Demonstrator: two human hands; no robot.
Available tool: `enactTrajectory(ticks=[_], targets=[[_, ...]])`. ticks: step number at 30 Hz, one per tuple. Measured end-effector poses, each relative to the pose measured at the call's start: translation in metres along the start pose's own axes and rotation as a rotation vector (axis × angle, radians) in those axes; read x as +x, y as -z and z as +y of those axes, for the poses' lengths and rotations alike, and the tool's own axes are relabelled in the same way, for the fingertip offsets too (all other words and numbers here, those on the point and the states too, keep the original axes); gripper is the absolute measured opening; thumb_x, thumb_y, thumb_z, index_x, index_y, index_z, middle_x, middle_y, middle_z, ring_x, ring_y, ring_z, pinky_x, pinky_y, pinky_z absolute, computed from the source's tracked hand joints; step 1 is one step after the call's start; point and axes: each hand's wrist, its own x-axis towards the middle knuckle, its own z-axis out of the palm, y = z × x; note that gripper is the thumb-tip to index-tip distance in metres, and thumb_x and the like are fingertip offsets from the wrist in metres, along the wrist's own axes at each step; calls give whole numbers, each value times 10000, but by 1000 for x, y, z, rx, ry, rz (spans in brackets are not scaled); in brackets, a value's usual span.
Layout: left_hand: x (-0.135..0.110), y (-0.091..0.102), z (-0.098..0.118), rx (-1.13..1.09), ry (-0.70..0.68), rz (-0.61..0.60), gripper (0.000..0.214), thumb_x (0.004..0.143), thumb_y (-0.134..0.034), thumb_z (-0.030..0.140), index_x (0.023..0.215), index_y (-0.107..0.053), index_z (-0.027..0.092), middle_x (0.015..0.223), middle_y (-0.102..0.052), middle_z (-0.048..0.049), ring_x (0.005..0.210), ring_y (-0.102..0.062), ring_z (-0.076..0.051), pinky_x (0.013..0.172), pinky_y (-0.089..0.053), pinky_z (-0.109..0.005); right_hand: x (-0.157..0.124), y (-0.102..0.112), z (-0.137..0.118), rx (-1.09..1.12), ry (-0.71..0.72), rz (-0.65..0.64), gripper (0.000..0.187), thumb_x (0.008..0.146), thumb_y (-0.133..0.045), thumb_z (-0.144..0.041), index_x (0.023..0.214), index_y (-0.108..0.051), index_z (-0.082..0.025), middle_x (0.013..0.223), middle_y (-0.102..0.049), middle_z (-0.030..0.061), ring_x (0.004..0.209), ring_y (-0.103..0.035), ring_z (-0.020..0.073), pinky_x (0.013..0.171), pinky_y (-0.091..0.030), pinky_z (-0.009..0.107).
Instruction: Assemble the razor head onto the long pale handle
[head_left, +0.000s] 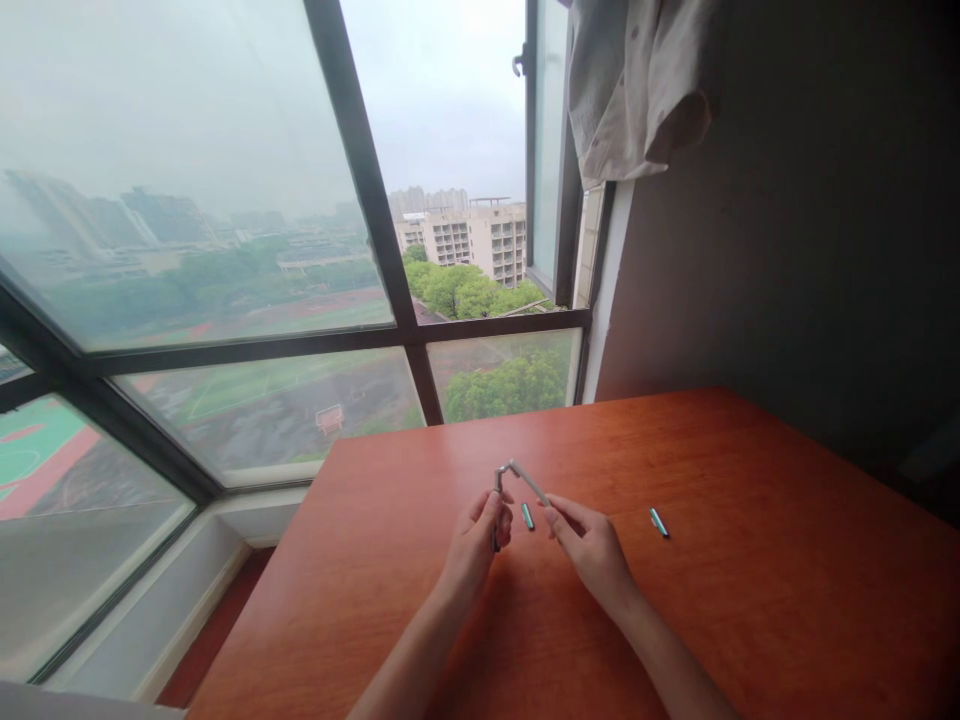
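Note:
My left hand [480, 540] is closed round one leg of a small grey metal tool [517, 474] that bends like a hinged compass. My right hand [589, 545] pinches the tip of the tool's other leg. Both hands hover just above a reddish-brown wooden table [750, 600]. A short teal and silver cylinder [528, 516] lies on the table between my two hands. A second, similar cylinder [659, 522] lies to the right of my right hand.
A large window with a dark frame [405, 330] rises beyond the table's far and left edges. A pale shirt [637, 90] hangs at the upper right against a dark wall [825, 250].

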Motion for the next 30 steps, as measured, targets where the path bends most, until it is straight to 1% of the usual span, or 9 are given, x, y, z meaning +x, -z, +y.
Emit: enactTrajectory(ticks=[6,11,16,21,25,30], targets=[[-1,-2,1,-5,-4,13,403,737,-656,544,807,-567,157,540,-439,51,466,-342,-64,475,-242,-205,-1,0,0,29,7,-41,448,869,-504,-482,1005,-714,-111,638,-592,36,590,-541,153,534,-420,222],[-1,-2,1,-18,1,5,413,731,-659,548,811,-571,152,536,-436,51,464,-340,-63,473,-244,-204,0,0,0,-24,19,14,446,864,-509,-485,985,-724,-114,626,-585,38,586,-535,156,534,-430,220],[-1,-3,1,-56,9,1,409,733,-662,541,821,-564,153,537,-432,54,463,-328,-59,473,-236,-201,0,-1,2,-18,12,15,438,865,-513,-481,990,-718,-115,650,-604,43,610,-557,165,548,-434,224],[-2,-7,2,-76,36,5,425,707,-681,551,807,-567,154,549,-432,53,463,-329,-59,468,-237,-203,-1,-2,3,-9,18,11,428,855,-524,-483,944,-728,-116,644,-614,47,580,-552,160,504,-421,218],[-5,-9,3,-93,46,-6,408,712,-684,538,807,-571,158,554,-432,53,469,-333,-58,474,-246,-203,0,-2,3,-17,20,29,436,851,-530,-489,965,-728,-119,653,-624,48,605,-570,171,542,-440,225],[-6,-10,4,-106,48,-5,372,727,-685,503,811,-577,157,563,-437,50,478,-333,-59,480,-239,-205,0,-2,4,-15,-3,13,444,855,-524,-494,1000,-722,-123,630,-601,29,571,-546,154,499,-399,211]])
